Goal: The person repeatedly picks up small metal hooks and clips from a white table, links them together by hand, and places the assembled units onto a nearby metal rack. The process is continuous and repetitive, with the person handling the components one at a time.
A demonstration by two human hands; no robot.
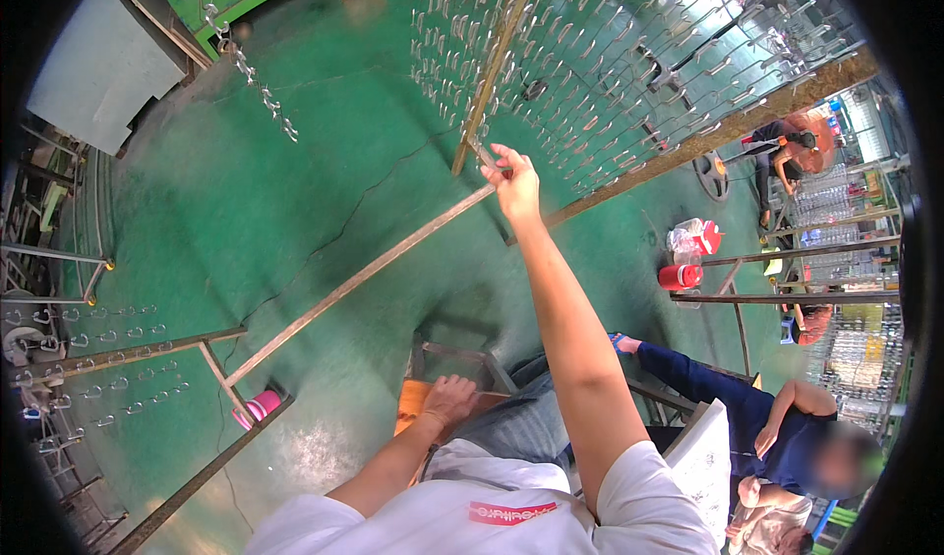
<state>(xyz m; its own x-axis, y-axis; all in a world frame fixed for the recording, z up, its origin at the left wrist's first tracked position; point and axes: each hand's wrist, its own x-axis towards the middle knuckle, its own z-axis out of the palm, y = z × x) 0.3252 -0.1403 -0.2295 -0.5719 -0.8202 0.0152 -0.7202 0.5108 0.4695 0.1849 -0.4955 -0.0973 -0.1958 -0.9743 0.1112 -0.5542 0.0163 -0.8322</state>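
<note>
My right arm reaches far forward. My right hand (516,183) closes around a short bar (480,152) at the near end of a metal frame hung with rows of wire hooks (580,83). A long rail (359,280) runs from beside that hand toward the lower left. Close to my lap, my left hand (452,400) is closed over the edge of a stool with an orange seat (411,405) and metal legs. Its fingertips are partly hidden.
A pink container (258,409) lies by the rail's left end. Red-and-white jugs (680,277) stand at right. A person in dark blue (795,437) sits close on my right; another works farther off. A hook chain (258,88) hangs at upper left, and more hook frames (98,353) at left.
</note>
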